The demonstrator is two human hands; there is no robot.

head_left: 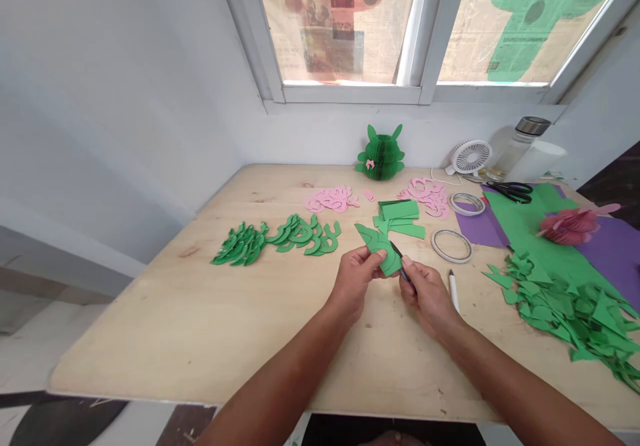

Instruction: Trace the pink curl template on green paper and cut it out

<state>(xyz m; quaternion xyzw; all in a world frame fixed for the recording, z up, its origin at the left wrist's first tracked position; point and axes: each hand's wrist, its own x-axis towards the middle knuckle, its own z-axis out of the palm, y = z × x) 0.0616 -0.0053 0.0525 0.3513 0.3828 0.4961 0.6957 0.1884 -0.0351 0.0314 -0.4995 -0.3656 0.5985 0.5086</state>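
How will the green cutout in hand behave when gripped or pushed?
The green cutout, between left hand and a dark tool in the right hand, is thin sheet: probably light, floppy. Narrow curved tips look easily creased. Flat, so likely slides, not rolls.

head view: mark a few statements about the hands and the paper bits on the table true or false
1. The left hand holds a green paper piece. True.
2. The right hand is empty. False: its fingers grip a thin dark tool that meets the paper piece.
3. The black scissors lie far back on the right, away from both hands. True.
4. The green scraps are heaped on the left side of the table. False: they are heaped on the right; a row of cut green shapes lies on the left.
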